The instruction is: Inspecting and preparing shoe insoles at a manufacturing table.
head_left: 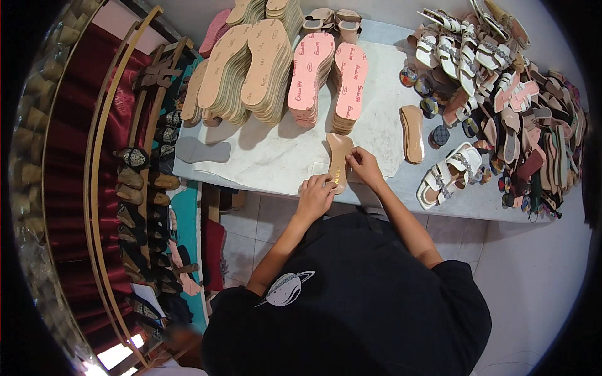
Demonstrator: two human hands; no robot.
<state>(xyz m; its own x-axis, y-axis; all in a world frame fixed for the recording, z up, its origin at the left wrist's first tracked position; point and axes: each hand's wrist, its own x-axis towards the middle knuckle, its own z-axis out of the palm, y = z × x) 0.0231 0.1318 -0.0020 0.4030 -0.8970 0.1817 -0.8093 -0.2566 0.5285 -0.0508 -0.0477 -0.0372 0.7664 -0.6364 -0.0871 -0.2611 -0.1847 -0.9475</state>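
A tan shoe insole [339, 155] with gold lettering near its heel lies at the front edge of the table between my hands. My left hand [316, 195] is at its heel end, with the fingers bent and touching its left edge. At the insole's right side, my right hand [364, 166] has thumb and fingertips pressed together against the edge. Whatever might be between those fingertips is too small to make out. Just beyond the insole stand two stacks of pink-topped insoles [311, 75], and taller stacks of beige insoles [266, 69] stand to their left.
A small pile of tan insoles [412, 133] lies right of my hands. White sandals [450, 174] sit near the right front edge, beside round containers [439, 135] and a heap of sandals [514, 94]. A grey sole-shaped piece [202, 150] lies at left, near a shoe rack [141, 156].
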